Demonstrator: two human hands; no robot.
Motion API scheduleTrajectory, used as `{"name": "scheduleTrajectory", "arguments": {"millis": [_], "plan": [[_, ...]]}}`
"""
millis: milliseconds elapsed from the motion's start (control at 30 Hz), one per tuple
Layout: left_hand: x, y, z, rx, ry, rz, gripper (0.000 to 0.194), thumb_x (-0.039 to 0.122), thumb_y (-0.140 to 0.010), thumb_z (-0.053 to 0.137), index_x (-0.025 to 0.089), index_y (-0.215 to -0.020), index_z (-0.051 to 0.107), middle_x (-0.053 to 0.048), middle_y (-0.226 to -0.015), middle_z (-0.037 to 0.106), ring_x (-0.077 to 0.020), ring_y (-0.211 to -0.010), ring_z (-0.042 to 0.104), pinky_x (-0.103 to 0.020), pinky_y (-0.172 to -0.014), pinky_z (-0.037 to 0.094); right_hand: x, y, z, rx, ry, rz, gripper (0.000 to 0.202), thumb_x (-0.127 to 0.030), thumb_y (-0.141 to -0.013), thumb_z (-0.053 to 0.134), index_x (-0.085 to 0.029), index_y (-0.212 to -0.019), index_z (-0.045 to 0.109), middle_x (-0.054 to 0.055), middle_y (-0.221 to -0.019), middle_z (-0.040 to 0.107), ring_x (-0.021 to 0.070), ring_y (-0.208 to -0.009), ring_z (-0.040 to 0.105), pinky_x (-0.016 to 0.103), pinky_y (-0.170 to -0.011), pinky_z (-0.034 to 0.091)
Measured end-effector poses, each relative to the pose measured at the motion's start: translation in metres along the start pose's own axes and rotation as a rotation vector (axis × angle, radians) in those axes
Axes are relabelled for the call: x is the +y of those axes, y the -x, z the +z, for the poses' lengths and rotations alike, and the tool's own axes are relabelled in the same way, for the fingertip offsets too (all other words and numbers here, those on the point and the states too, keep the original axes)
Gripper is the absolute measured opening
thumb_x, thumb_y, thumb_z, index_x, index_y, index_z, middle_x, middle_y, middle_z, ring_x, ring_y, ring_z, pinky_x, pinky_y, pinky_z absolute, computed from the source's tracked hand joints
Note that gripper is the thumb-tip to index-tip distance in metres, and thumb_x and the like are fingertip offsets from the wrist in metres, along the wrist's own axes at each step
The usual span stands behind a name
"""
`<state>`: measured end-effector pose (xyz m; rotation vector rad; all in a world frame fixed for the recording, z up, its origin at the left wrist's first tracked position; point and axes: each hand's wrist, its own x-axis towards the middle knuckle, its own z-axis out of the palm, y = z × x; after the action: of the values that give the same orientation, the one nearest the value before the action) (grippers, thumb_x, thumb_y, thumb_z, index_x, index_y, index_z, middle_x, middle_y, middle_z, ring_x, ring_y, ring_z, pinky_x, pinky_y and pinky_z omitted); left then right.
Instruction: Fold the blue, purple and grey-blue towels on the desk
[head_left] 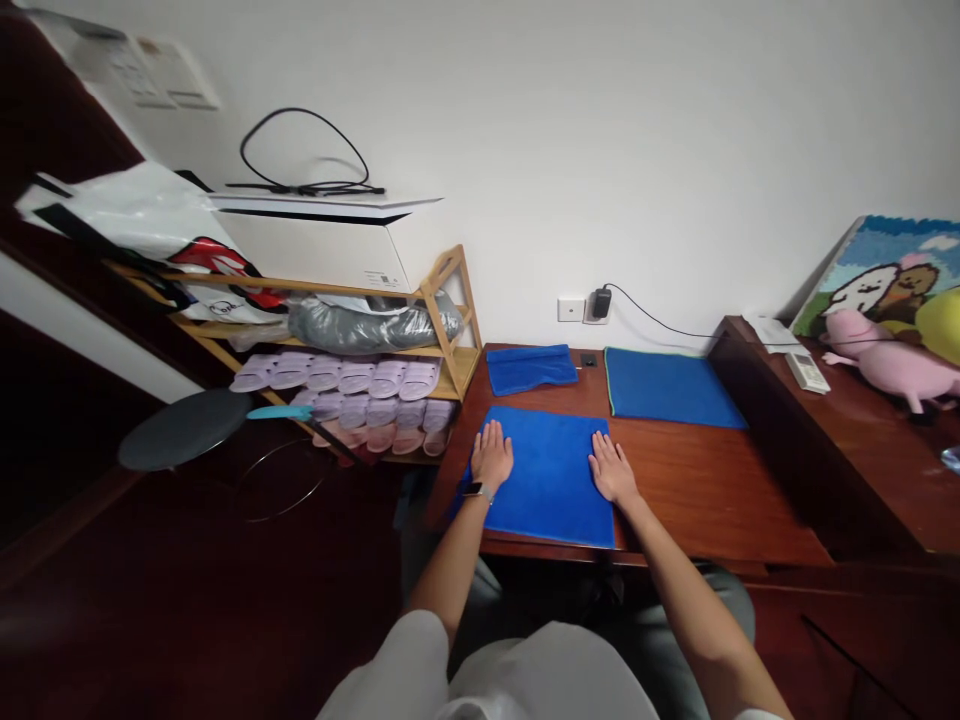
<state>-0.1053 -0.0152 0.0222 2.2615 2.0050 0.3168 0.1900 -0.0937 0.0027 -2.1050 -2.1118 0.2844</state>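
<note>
A bright blue cloth lies spread out on the brown wooden table in front of me. My left hand rests flat on its left side, fingers stretched forward, with a watch on the wrist. Over the right edge of the same cloth lies my right hand, palm down and fingers extended. Behind it, a smaller folded blue cloth sits near the wall. A darker blue cloth with a green edge lies flat at the back right of the table.
To the left stands a wooden rack with several purple and pink slippers and a white box on top. A round dark stool is beside it. At right, a raised surface bears a remote and a pink plush toy.
</note>
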Motion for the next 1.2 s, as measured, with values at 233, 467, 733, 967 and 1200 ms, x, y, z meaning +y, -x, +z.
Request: {"name": "scheduleTrajectory", "arguments": {"millis": [233,467,733,967,1200], "plan": [[0.119,0.092,0.022,-0.007,0.100,0.540,0.067,0.044,-0.111,0.015,0.011,-0.169,0.027,-0.012,-0.173,0.031,-0.0235,-0.163,0.023,-0.043,-0.134,0.018,0.003,0.000,0.000,-0.024,-0.005,-0.014,0.067,-0.040,-0.109,0.016,-0.013,-0.170,0.020,0.008,-0.176,0.019,0.0206,-0.164,0.013,0.045,-0.133,0.011],[0.102,0.136,0.038,-0.024,0.094,0.395,0.068,0.050,-0.111,0.020,0.014,-0.168,0.030,-0.011,-0.173,0.032,-0.0244,-0.162,0.024,-0.046,-0.134,0.021,0.001,0.003,-0.001,-0.002,-0.009,-0.011,0.067,-0.042,-0.110,0.016,-0.015,-0.170,0.020,0.008,-0.175,0.021,0.0203,-0.164,0.016,0.044,-0.133,0.012],[-0.034,0.123,-0.005,0.078,-0.038,0.064,0.064,0.035,-0.109,0.024,0.006,-0.165,0.034,-0.017,-0.168,0.040,-0.0287,-0.158,0.034,-0.050,-0.131,0.028,-0.009,0.007,-0.013,0.008,0.000,0.011,0.067,-0.043,-0.110,0.017,-0.013,-0.170,0.022,0.010,-0.175,0.022,0.0217,-0.163,0.017,0.045,-0.133,0.015],[0.084,0.136,0.008,0.044,0.100,0.548,0.058,0.036,-0.112,0.024,0.013,-0.164,0.040,-0.009,-0.170,0.039,-0.0205,-0.160,0.029,-0.042,-0.133,0.023,-0.038,0.065,0.013,0.158,0.015,-0.082,0.067,-0.039,-0.110,0.014,-0.008,-0.167,0.029,0.013,-0.174,0.025,0.0238,-0.163,0.018,0.046,-0.132,0.017],[0.061,0.135,0.020,0.033,0.075,0.298,0.061,0.035,-0.109,0.029,0.012,-0.165,0.037,-0.012,-0.169,0.038,-0.0253,-0.160,0.031,-0.048,-0.132,0.023,-0.033,0.075,0.014,0.067,0.037,-0.033,0.069,-0.045,-0.111,0.015,-0.008,-0.168,0.027,0.011,-0.173,0.026,0.0228,-0.163,0.021,0.045,-0.133,0.015]]}}
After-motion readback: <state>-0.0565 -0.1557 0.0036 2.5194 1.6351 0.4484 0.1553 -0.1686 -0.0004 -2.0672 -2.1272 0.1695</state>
